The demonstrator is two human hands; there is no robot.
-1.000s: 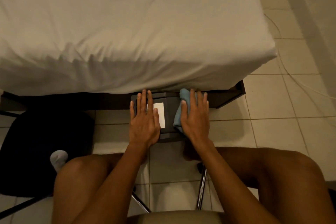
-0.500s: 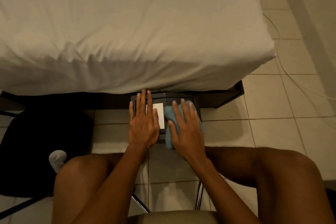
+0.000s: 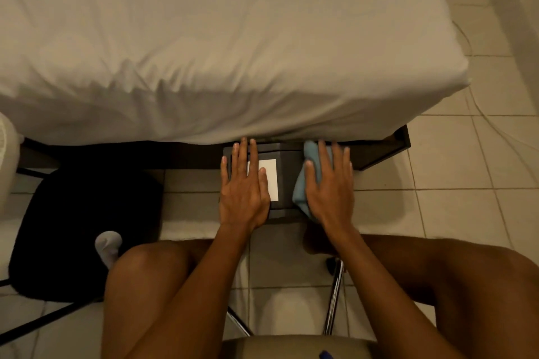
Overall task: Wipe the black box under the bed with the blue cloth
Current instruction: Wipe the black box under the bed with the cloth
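The black box (image 3: 287,181) with a white label (image 3: 269,178) on top sticks out from under the bed (image 3: 221,46), its far part hidden by the sheet. My left hand (image 3: 243,188) lies flat on the box's left half, fingers spread, covering part of the label. My right hand (image 3: 329,186) presses the blue cloth (image 3: 302,189) against the box's right side, palm flat over the cloth.
A dark bed frame (image 3: 382,151) runs along under the mattress to the right. A black chair seat (image 3: 84,230) stands at the left with a white sock (image 3: 108,246) on it. My bare knees and the chrome legs (image 3: 334,297) of my seat are below, on tiled floor.
My right hand slid the blue cloth from the middle of the box's top back to its right side. My left hand has stayed flat on the box.
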